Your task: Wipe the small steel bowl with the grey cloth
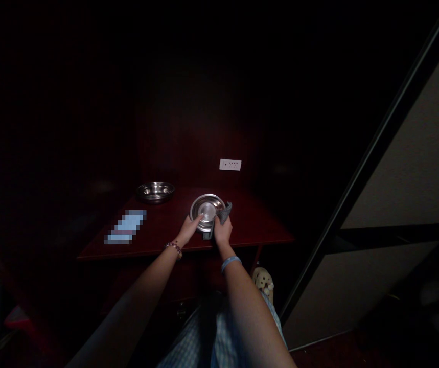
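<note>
Dim scene, upper frame lost in black. At frame centre the left hand (189, 229) grips the steel bowl (206, 208) by its rim; the right hand (222, 229) clutches a grey cloth (225, 212) against it. Open table (257, 225) spreads rightward to its edge.

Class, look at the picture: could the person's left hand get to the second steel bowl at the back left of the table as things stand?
Probably yes: the second steel bowl sits uncovered on the table, nothing between, though the left hand now holds the nearer bowl.

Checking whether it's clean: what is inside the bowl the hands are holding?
The steel bowl looks bare inside; a grey cloth in the right hand covers its right rim.
</note>
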### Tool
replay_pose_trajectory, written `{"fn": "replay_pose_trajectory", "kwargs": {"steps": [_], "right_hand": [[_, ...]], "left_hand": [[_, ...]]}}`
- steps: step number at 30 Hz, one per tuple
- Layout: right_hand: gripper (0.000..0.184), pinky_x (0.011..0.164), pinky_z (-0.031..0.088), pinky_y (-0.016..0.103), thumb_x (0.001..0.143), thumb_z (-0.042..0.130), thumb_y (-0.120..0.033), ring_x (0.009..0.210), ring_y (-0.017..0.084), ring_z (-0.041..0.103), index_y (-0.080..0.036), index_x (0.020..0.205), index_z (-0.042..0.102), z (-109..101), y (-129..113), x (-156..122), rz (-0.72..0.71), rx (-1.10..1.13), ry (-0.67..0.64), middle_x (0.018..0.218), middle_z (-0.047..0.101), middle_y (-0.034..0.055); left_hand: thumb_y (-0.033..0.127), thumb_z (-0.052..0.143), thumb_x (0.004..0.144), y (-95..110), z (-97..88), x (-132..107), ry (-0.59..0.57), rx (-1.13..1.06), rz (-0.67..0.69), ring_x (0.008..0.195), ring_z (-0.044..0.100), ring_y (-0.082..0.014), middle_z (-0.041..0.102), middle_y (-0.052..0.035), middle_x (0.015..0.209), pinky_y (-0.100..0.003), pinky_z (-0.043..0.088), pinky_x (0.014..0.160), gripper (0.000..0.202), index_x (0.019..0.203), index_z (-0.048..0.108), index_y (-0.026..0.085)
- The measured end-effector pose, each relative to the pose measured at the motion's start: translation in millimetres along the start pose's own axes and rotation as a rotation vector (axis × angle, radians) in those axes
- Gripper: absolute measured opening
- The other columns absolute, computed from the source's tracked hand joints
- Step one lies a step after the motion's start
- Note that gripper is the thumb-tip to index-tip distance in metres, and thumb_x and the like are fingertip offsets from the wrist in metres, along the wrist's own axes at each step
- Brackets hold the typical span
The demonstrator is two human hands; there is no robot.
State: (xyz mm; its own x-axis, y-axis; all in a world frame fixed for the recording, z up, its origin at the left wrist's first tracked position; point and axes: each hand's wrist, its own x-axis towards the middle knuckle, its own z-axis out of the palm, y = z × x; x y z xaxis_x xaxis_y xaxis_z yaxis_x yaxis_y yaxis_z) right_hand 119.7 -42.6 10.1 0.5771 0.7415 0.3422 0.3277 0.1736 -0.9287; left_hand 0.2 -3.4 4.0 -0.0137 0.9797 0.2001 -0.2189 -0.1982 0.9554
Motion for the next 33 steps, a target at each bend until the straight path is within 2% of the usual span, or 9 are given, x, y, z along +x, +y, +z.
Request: {"fn": "replay_pose_trajectory", "kwargs": {"steps": [3,8,14,21,26,33], "right_hand": [[0.032,0.089,0.051,0.029,0.082,0.057,-0.019,0.1,0.022,0.07,-0.018,0.112,0.067,-2.0,-0.5,0.4,0.004,-0.014,-0.019,0.105,0.075,0.0071],[0.027,0.086,0.052,0.029,0.08,0.059,-0.02,0.094,0.023,0.071,-0.02,0.105,0.07,-5.5,0.1,2.7,0.024,-0.049,-0.012,0.099,0.076,0.0057],[0.026,0.085,0.052,0.03,0.08,0.06,-0.022,0.094,0.023,0.071,-0.019,0.104,0.071,-8.3,1.4,3.1,0.008,-0.08,-0.004,0.098,0.076,0.0075],[0.025,0.086,0.052,0.029,0.081,0.06,-0.023,0.095,0.023,0.071,-0.018,0.103,0.071,-9.9,0.1,2.7,0.001,-0.084,-0.022,0.098,0.076,0.0076],[0.025,0.087,0.052,0.03,0.082,0.059,-0.024,0.096,0.024,0.071,-0.019,0.104,0.071,-9.4,0.2,3.8,-0.015,-0.085,-0.005,0.1,0.076,0.0076],[0.026,0.087,0.051,0.03,0.082,0.058,-0.023,0.095,0.024,0.071,-0.018,0.105,0.07,-8.0,1.3,4.3,-0.012,-0.077,0.003,0.1,0.075,0.0075]], "left_hand": [[0.035,0.076,0.072,0.8,-1.1,1.9,0.032,0.008,-0.047,0.105,0.068,-0.0267,0.074,-0.0143,0.105,-0.04,0.047,0.101,0.037,0.101,0.069,0.012],[0.041,0.073,0.072,2.6,-3.2,2.4,-0.053,-0.014,-0.024,0.107,0.066,-0.0271,0.074,-0.0135,0.107,-0.037,0.046,0.1,0.04,0.1,0.071,0.012],[0.047,0.071,0.074,2.0,-6.1,4.5,-0.075,0.002,-0.015,0.111,0.064,-0.0281,0.074,-0.0132,0.11,-0.037,0.045,0.101,0.045,0.103,0.072,0.013],[0.054,0.064,0.081,-0.7,-8.8,2.5,0.004,0.066,-0.053,0.121,0.06,-0.028,0.071,-0.0142,0.12,-0.038,0.04,0.108,0.051,0.111,0.07,0.014],[0.053,0.056,0.087,4.2,-6.4,-2.3,-0.031,0.041,-0.03,0.126,0.057,-0.0258,0.068,-0.012,0.126,-0.035,0.037,0.11,0.047,0.112,0.07,0.015],[0.056,0.053,0.088,2.2,-4.0,-0.4,-0.051,0.025,-0.018,0.126,0.057,-0.025,0.067,-0.0129,0.128,-0.035,0.037,0.11,0.053,0.117,0.068,0.014]]}}
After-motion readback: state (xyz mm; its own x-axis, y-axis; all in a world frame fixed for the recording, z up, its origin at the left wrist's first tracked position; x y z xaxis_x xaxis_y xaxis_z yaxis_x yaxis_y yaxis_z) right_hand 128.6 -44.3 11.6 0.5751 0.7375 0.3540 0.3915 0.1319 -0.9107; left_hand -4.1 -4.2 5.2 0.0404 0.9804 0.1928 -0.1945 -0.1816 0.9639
